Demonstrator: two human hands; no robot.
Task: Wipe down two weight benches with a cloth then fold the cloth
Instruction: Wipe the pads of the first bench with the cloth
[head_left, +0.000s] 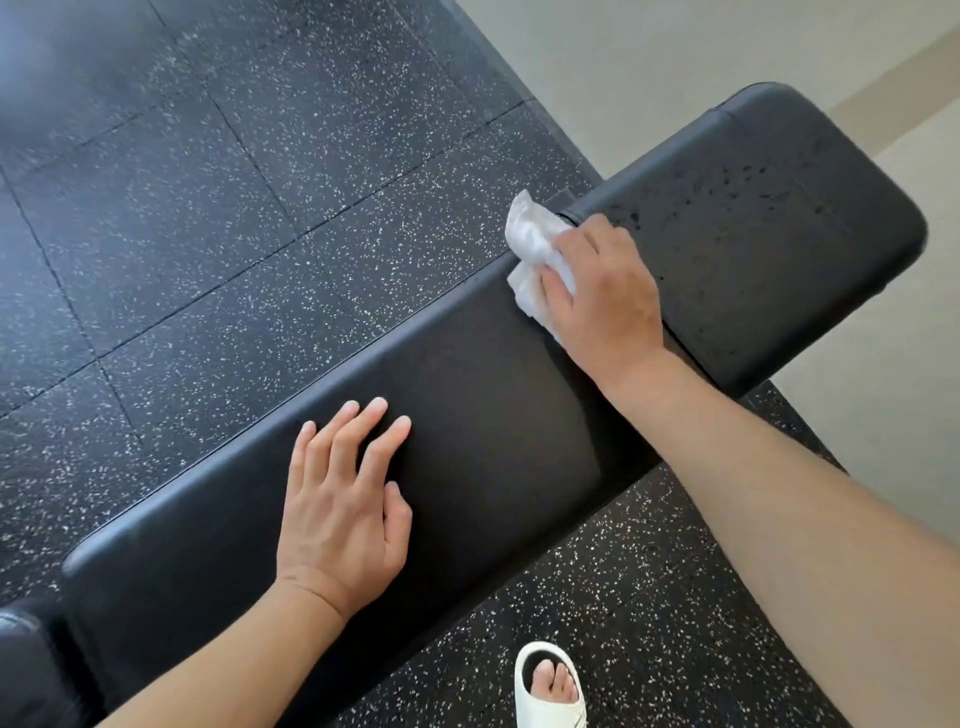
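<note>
A black padded weight bench (467, 415) runs diagonally from lower left to upper right. Its long pad lies under both hands, and a shorter seat pad (779, 218) beyond a gap is speckled with droplets. My right hand (602, 296) presses a crumpled white cloth (530, 249) onto the far end of the long pad, by the gap; its fingers curl over the cloth. My left hand (343, 499) rests flat on the long pad near its middle, fingers spread and straight, holding nothing. Only one bench is in view.
Black rubber floor tiles (234, 182) with white specks surround the bench. A pale floor strip (675, 67) runs along the upper right. My foot in a white slide sandal (550, 686) stands on the near side of the bench. Another dark padded edge (21, 665) shows at lower left.
</note>
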